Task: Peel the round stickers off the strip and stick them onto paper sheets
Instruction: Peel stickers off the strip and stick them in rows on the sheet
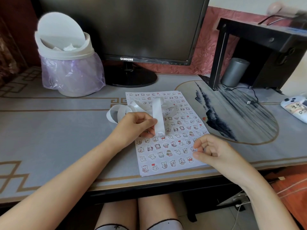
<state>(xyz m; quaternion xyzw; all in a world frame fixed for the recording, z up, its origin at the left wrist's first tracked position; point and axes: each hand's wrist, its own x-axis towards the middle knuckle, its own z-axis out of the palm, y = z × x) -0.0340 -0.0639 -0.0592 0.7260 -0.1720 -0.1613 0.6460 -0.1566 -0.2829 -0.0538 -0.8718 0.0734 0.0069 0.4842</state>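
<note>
The left hand (137, 125) pinches a long white glossy backing strip (157, 117) between thumb and forefinger. The other fingers are curled under, and the strip's lower end hangs just below the fingertips. A round cartoon sticker (160, 134) sits on that end, just beside the left thumb tip. Above and to the left of those fingers the strip curls away in loose loops. Under both hands lies a white paper sheet (172, 158) covered in rows of small round bear stickers, on a grey desk mat with gold key-pattern borders (66, 130). The right hand (211, 150) is at the sheet's right edge with all fingers curled. Its thumb and forefinger tips are close together over a sticker there; whether they grip it cannot be told. Well beyond the left fingers stands a white swing-lid waste bin lined with a purple plastic bag (69, 63), and behind the strip a black Samsung monitor (123, 29). Far right of the right fingers lies a white phone (295, 107).
</note>
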